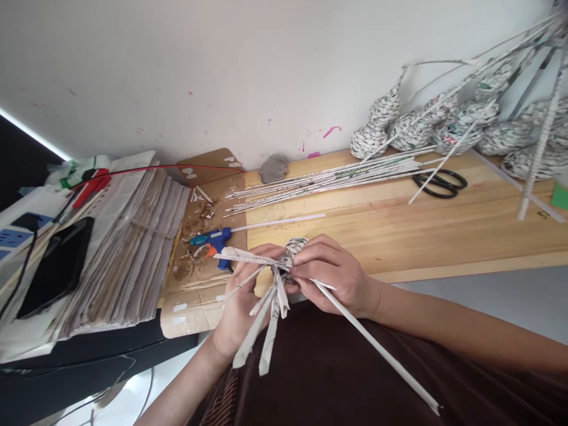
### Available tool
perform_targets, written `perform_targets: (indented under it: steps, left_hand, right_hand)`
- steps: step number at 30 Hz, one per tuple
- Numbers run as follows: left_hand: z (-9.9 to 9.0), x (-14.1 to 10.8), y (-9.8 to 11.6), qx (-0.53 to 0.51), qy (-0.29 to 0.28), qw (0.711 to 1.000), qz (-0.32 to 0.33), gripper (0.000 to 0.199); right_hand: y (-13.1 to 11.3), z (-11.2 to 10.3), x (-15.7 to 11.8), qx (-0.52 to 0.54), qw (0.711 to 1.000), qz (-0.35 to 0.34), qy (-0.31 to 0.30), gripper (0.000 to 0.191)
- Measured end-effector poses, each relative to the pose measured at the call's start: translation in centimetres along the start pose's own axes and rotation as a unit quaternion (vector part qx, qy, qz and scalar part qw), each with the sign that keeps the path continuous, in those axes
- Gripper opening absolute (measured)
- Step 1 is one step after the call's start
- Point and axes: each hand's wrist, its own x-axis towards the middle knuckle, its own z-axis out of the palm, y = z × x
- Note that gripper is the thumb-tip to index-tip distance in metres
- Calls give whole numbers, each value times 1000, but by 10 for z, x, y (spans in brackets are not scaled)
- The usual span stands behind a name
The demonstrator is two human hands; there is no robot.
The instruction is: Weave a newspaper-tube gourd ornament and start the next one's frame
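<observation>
Between my two hands, close above my lap, is a small woven piece (295, 247) made of rolled newspaper. Several short paper tubes (266, 331) stick out from it toward me and to the left. My left hand (248, 290) is wrapped round its left side, the fingers partly hidden behind the tubes. With thumb and fingers pinched, my right hand (331, 269) grips the right side, where a long paper tube (377, 343) runs down to the lower right. The fingertips of the right hand cover part of the weave.
A blue glue gun (217, 239) lies on cardboard (190, 313) at the left, beside stacked newspaper (133, 248) and a phone (57, 266). Behind my hands are loose paper tubes (328, 177), black scissors (439, 183) and a grey lump (273, 168). Woven gourd shapes (370, 139) stand back right.
</observation>
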Motion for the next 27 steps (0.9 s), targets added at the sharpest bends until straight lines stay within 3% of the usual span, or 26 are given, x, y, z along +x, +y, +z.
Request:
perform_targets:
  steps: [5, 9, 12, 15, 19, 21, 23, 27]
  left_hand:
    - [10, 14, -1, 3, 8, 1000, -10, 27]
    - [17, 22, 6, -101, 8, 993, -62, 21]
    - [25, 25, 12, -174, 2, 976, -131, 21]
    - [31, 28, 19, -207, 10, 963, -170, 23]
    - [32, 30, 25, -180, -11, 970, -166, 25]
    - [31, 31, 26, -164, -20, 973, -161, 24]
    - [30, 31, 26, -154, -30, 975, -159, 22]
    - [30, 32, 24, -169, -41, 972, -160, 21]
  right_hand:
    - [3, -12, -2, 41, 998, 34, -30, 29]
    - [11, -33, 3, 64, 991, 38, -114, 36]
    - [13, -44, 9, 64, 987, 43, -143, 40]
    - [9, -44, 11, 75, 985, 93, -126, 36]
    - [0, -34, 17, 116, 951, 279, -61, 17]
    - [-2, -30, 23, 132, 934, 328, -59, 17]
    - [-4, -26, 29, 127, 932, 332, -70, 14]
    - [-6, -23, 35, 67, 957, 277, -62, 8]
